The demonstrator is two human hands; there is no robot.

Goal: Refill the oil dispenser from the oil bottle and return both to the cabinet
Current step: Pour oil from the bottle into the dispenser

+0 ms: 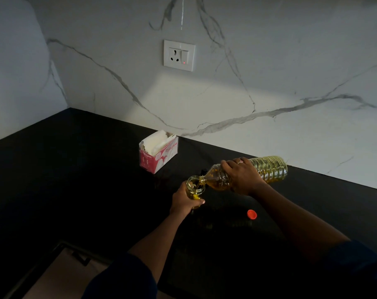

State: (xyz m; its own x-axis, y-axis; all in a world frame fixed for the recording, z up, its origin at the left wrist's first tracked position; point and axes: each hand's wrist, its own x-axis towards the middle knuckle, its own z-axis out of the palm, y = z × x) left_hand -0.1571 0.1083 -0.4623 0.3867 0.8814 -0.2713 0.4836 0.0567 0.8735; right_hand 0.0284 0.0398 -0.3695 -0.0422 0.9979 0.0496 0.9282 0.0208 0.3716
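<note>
Overhead, right hand [241,176] tips oil bottle [267,169] into left-held [184,200] dispenser [195,186].

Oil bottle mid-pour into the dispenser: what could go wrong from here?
1. The oil bottle lies almost flat in the right hand, its mouth just at the rim of the oil dispenser. The opening is narrow, so a surge could spill onto the black counter.
2. The left hand wraps the dispenser and hides its level, so overfilling is possible.
3. The red cap lies loose near the right forearm and could get knocked away.
</note>
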